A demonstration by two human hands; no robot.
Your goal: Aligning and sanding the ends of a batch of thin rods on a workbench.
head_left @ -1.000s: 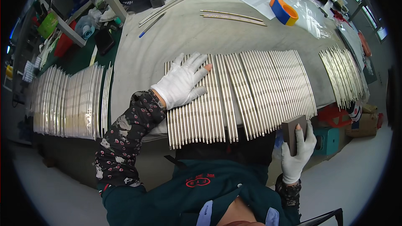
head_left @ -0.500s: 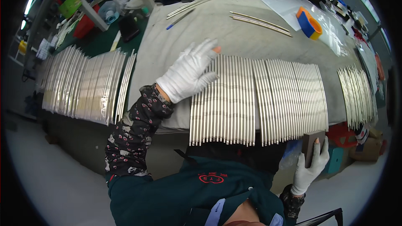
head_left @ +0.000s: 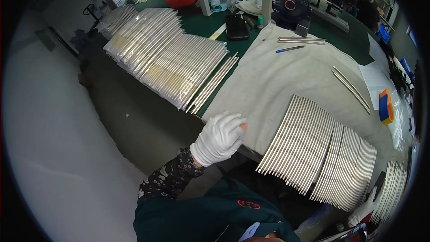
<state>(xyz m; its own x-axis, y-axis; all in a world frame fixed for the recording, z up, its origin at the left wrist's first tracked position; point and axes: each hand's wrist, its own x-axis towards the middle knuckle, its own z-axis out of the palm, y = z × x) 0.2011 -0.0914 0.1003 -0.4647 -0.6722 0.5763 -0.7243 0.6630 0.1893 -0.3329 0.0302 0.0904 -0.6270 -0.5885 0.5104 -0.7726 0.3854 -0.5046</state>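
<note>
My left hand [head_left: 218,140], in a white glove with one bare fingertip, hovers by the table's front edge, left of the rods. Its fingers are loosely curled together, and nothing shows in them. Two side-by-side rows of thin silvery metal rods [head_left: 298,141] lie on the cloth, their near ends at the table edge. At the lower right, my gloved right hand [head_left: 365,209] is closed on a dark rectangular block [head_left: 380,180]. The block is between the rows and another bundle of rods [head_left: 390,192]; part of that hand is hard to make out.
Bagged rods [head_left: 165,54] and several loose rods [head_left: 214,84] lie at the left. On the grey cloth [head_left: 264,89] are a blue-tipped pen [head_left: 290,49] and more rods [head_left: 351,90]. Further off stand a black fan [head_left: 290,6] and an orange-and-blue tape dispenser [head_left: 386,107]. People sit beyond.
The view has swung left. My left hand has come off the rods toward the table edge, its fingers now curled. The right hand and block are now beside the far-right rod bundle.
</note>
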